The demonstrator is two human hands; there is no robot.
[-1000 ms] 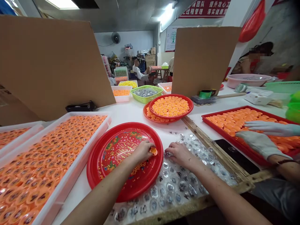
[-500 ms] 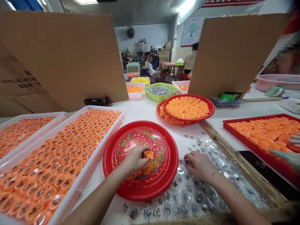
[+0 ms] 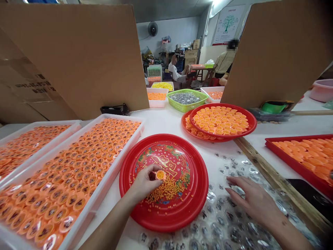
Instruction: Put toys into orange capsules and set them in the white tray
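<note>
Over a round red tray (image 3: 163, 225) with a printed floral pattern, my left hand (image 3: 146, 181) pinches a small orange cup (image 3: 160, 175). Its open top faces up, and small yellow-orange bits show inside. A heap of orange beads (image 3: 166, 189) lies loose on the tray just below. To the right, my right hand (image 3: 251, 198) hovers over or rests lightly on many clear plastic discs (image 3: 218, 229) with dark prints, spread on the white table. Its fingers are stretched and apart, with nothing seen in them.
At left stand white trays (image 3: 95, 203) packed with orange cups carrying printed tops. Stacked red plates (image 3: 251, 130) of orange cups sit behind my right hand. A wooden strip (image 3: 270, 166) borders the discs, beside a red tray (image 3: 275, 144). Cardboard panels (image 3: 85, 59) and a green basket (image 3: 179, 106) stand behind.
The cup in my left hand now shows bits inside. My right hand has moved right and opened its fingers. The view has shifted slightly, and a gloved hand at far right has left it.
</note>
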